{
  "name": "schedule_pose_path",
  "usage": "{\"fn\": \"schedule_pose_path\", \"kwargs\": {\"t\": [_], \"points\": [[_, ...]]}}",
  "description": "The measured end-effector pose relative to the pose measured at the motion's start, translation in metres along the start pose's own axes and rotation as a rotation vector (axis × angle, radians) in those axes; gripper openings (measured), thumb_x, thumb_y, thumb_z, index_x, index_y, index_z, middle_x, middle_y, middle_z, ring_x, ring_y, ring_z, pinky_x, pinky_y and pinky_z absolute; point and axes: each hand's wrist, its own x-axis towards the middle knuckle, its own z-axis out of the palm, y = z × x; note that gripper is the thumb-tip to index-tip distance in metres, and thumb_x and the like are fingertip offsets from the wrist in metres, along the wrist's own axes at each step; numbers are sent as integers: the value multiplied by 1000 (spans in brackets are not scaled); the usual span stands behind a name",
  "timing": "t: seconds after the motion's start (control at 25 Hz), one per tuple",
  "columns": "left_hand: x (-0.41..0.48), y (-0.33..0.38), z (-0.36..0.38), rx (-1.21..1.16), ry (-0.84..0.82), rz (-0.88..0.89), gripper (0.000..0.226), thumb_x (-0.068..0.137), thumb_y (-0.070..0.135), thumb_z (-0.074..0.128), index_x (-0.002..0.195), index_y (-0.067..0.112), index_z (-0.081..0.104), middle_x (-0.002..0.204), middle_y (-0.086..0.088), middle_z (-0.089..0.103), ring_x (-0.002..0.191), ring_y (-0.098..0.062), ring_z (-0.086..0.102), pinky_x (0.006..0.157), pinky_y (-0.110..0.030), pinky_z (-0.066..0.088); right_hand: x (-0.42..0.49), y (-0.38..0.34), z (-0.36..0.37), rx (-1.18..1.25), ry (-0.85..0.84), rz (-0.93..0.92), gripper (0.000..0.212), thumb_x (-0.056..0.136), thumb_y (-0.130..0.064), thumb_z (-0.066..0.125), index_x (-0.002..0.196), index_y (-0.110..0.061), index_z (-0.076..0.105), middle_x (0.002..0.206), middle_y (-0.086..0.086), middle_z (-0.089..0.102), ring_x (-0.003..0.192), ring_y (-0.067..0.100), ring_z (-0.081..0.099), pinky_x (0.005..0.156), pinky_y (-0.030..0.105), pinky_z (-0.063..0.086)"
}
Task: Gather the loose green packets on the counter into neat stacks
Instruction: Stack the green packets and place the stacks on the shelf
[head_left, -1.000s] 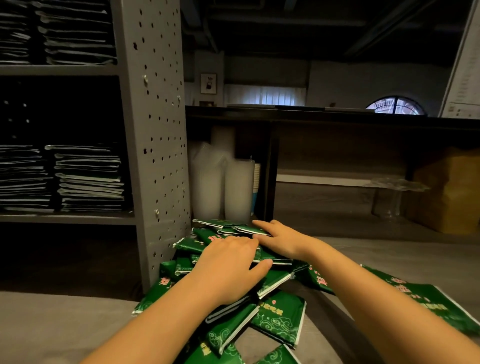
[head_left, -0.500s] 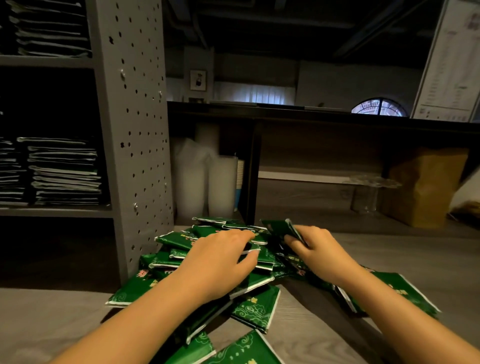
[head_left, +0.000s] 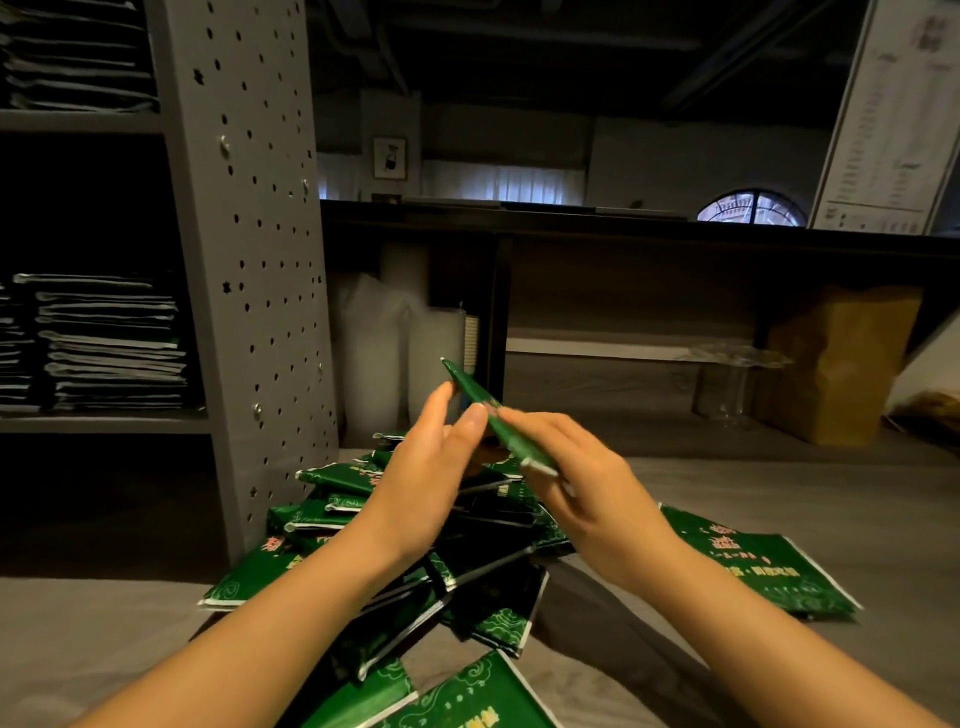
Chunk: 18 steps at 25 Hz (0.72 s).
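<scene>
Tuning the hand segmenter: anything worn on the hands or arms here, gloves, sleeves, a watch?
Nothing worn. Left hand and right hand are ungloved, no rings seen; both forearms bare to the frame edge, no sleeve, watch or band.

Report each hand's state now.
Left hand: open, fingers straight.
Right hand: pinches a flat green printed packet, held edge-on above the pile.
</scene>
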Motion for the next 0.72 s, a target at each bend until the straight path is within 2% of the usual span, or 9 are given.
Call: {"fn": "schedule_pose_path", "kwargs": {"t": [0.04,0.12,0.2,0.28,0.4,0.48,0.6,0.72], "points": [[1,0,0,-99,6,-8,47,87,48,46,127,23,46,112,3,65,96,0,63,88,-22,47,-1,-1,3,-53,-45,-21,56,88,-40,33,144,-33,32,139,-9,42,125,10,44,100,26,42],[1,0,-1,-154,37,-43,32,90,28,52,121,22,46,108,-7,65,94,-11,66,78,-24,54,-3,-1,4,-133,-120,-50,62,87,-45,37,147,-33,24,147,-7,31,131,12,35,105,29,38],[0,-2,-3,-64,84,-47,38,93,11,53,126,23,40,110,-6,65,95,-13,66,75,-21,55,-4,0,3,-93,-216,-23,65,89,-47,45,148,-37,18,152,-14,21,136,4,25,112,26,29],[2,-4,-6,36,155,-23,44,92,0,50,128,24,39,107,-1,64,90,-5,65,70,-15,53,-4,1,1,61,-250,56,65,91,-41,51,147,-37,19,152,-21,19,138,-5,20,113,20,21],[5,-4,-15,69,274,-2,42,93,-1,47,122,28,38,101,9,60,85,0,60,63,-9,48,-1,11,2,112,-162,254,54,97,-30,47,145,-33,24,149,-17,28,137,-2,25,111,17,22],[6,-3,-18,48,315,-9,42,94,1,47,118,33,34,99,13,57,86,-2,58,59,-8,47,0,24,7,25,-212,396,53,100,-30,40,148,-27,20,152,-9,28,140,7,21,108,18,17],[5,-3,-18,40,326,-14,44,94,0,47,118,34,33,99,14,55,81,2,58,57,-6,46,1,37,18,-23,-354,494,53,101,-37,31,150,-25,14,155,-3,25,143,17,19,113,31,18],[5,-5,-18,31,320,6,47,94,1,47,123,34,31,101,15,54,73,13,58,57,-6,47,-2,40,25,-6,-384,528,48,101,-41,27,147,-29,27,145,1,33,135,23,30,111,36,24]]}}
